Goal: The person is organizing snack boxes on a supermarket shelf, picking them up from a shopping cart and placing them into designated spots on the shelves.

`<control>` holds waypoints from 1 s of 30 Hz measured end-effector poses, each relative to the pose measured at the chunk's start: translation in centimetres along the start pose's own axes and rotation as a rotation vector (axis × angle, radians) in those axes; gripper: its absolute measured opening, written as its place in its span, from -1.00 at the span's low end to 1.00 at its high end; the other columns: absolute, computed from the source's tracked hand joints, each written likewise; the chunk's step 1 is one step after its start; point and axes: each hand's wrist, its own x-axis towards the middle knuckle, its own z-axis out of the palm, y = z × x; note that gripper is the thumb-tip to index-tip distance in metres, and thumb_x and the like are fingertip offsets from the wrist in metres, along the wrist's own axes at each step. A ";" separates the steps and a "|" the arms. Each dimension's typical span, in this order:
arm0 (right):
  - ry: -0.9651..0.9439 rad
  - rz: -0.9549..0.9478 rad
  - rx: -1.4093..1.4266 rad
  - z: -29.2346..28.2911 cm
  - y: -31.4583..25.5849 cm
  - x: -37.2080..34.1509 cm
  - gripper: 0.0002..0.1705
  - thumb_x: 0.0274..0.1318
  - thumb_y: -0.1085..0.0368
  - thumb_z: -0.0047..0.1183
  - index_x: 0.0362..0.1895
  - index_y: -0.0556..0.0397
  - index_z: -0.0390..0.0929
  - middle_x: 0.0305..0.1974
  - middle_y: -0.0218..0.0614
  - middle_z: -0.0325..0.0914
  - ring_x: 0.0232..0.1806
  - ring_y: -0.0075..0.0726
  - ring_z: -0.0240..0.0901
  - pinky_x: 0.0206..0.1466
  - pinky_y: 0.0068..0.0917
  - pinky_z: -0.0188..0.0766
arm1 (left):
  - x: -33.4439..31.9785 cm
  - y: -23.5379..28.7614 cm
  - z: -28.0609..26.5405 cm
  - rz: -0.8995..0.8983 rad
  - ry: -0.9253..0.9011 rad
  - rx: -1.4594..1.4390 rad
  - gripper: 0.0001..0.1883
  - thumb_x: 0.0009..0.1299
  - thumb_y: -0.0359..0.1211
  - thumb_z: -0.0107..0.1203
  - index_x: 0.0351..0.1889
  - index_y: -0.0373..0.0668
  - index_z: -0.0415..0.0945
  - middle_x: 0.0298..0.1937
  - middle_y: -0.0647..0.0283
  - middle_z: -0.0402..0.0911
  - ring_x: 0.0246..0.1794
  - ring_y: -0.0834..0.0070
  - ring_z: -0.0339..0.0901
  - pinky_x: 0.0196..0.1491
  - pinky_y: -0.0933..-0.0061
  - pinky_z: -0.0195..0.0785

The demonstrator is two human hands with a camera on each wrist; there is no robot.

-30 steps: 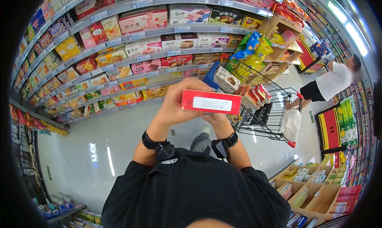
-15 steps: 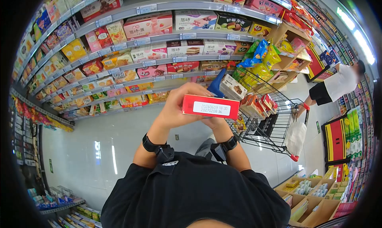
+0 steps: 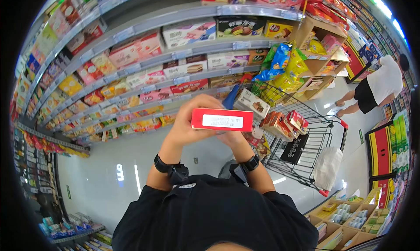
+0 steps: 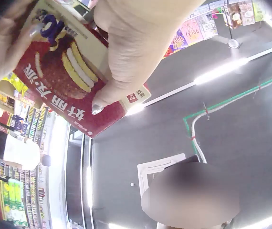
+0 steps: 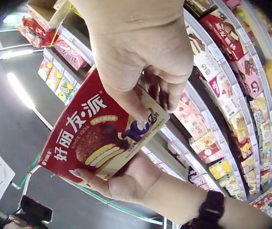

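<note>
Both hands hold a red and cream box of chocolate pies in front of the chest. Its narrow red side, bearing a white label with printed dates, faces up toward the head. My left hand grips the left end, its thumb lying on the pictured front in the left wrist view. From the other end, my right hand holds the box with thumb and curled fingers. Chinese lettering and a cut pie decorate the front panel. In the head view the box hides part of the right fingers.
Shelves of boxed snacks curve across the front and left. At right stands a metal shopping cart holding boxes and bags, with a white cloth bag on it. Beyond it is a person in a white shirt. Wooden bins stand at lower right.
The head view has swung, and the shelves look shifted and blurred. The box sits slightly further left, still in both hands. The person in white has turned away and stands farther from the cart handle.
</note>
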 end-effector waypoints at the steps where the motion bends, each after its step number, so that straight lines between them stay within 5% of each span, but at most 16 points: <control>1: -0.019 -0.014 -0.031 -1.0 -1.3 0.2 -0.42 0.05 0.33 0.11 0.19 -0.01 0.25 0.10 -0.36 0.36 0.16 -0.38 0.29 0.19 -0.38 0.25 | 1.1 -1.0 0.7 -0.050 0.068 -0.033 -0.34 -0.09 -0.35 0.38 0.02 -0.23 0.33 -0.11 0.15 0.47 -0.10 0.34 0.47 -0.03 0.34 0.33; 6: 0.192 -0.160 -0.435 -1.5 -11.0 0.8 -0.33 -0.18 0.64 0.08 0.14 0.03 0.32 0.02 -0.40 0.42 0.08 -0.46 0.32 0.05 -0.46 0.32 | 7.2 -4.5 3.5 -0.066 0.310 0.009 0.04 -0.13 -0.24 0.43 0.27 -0.21 -0.04 0.04 0.11 0.28 -0.09 0.37 0.43 -0.03 0.36 0.31; 10: 0.185 -0.187 -0.761 -3.8 -17.1 1.7 -0.36 -0.14 0.60 0.11 0.14 0.09 0.31 -0.01 -0.37 0.44 0.00 -0.51 0.36 0.00 -0.48 0.36 | 10.5 -8.0 3.8 0.030 0.407 0.172 -0.07 -0.01 -0.24 0.37 0.25 -0.21 -0.01 0.11 0.11 0.22 0.04 0.37 0.36 0.08 0.33 0.28; 14: 0.185 -0.126 -0.797 -4.6 -18.3 3.4 -0.36 -0.13 0.57 0.13 0.14 0.12 0.29 -0.05 -0.33 0.47 -0.02 -0.48 0.39 -0.01 -0.47 0.37 | 10.8 -9.9 3.8 -0.097 0.515 0.010 -0.29 0.01 -0.37 0.27 0.14 -0.19 0.17 0.14 0.16 0.20 0.16 0.39 0.19 0.17 0.38 0.11; 18: 0.195 -0.091 -0.706 -5.5 -17.9 6.1 -0.41 -0.12 0.51 0.17 0.10 0.15 0.30 -0.06 -0.34 0.46 -0.03 -0.49 0.38 0.01 -0.46 0.35 | 11.7 -9.2 1.3 -0.101 0.485 0.423 -0.47 0.07 -0.30 0.23 -0.02 -0.27 0.31 0.05 0.08 0.28 0.10 0.31 0.26 0.14 0.33 0.10; 23: 0.307 -0.126 -0.699 -4.8 -17.8 10.0 -0.47 -0.02 0.31 0.17 0.06 0.17 0.33 -0.08 -0.35 0.46 -0.08 -0.53 0.36 0.01 -0.48 0.30 | 12.1 -10.5 -2.5 -0.073 0.498 0.426 -0.55 0.24 -0.22 0.09 0.00 -0.29 0.33 -0.03 0.06 0.38 -0.01 0.32 0.35 0.05 0.36 0.19; 26: 0.474 -0.134 -0.595 -4.6 -16.9 12.6 -0.51 0.05 0.25 0.13 0.05 0.18 0.34 -0.11 -0.33 0.46 -0.14 -0.56 0.38 -0.05 -0.55 0.31 | 12.0 -11.2 -5.7 -0.192 0.421 0.348 -0.58 0.24 -0.27 0.11 -0.02 -0.32 0.34 -0.10 0.07 0.46 -0.12 0.34 0.46 -0.06 0.39 0.30; 30: 0.489 -0.334 -0.813 -2.3 -16.8 16.7 -0.52 0.06 0.28 0.12 0.05 0.19 0.33 -0.13 -0.34 0.49 -0.17 -0.56 0.39 -0.09 -0.59 0.33 | 12.8 -11.1 -10.6 -0.298 0.307 0.432 -0.62 0.15 -0.33 0.22 -0.12 -0.28 0.40 -0.37 0.17 0.56 -0.30 0.40 0.55 -0.22 0.42 0.40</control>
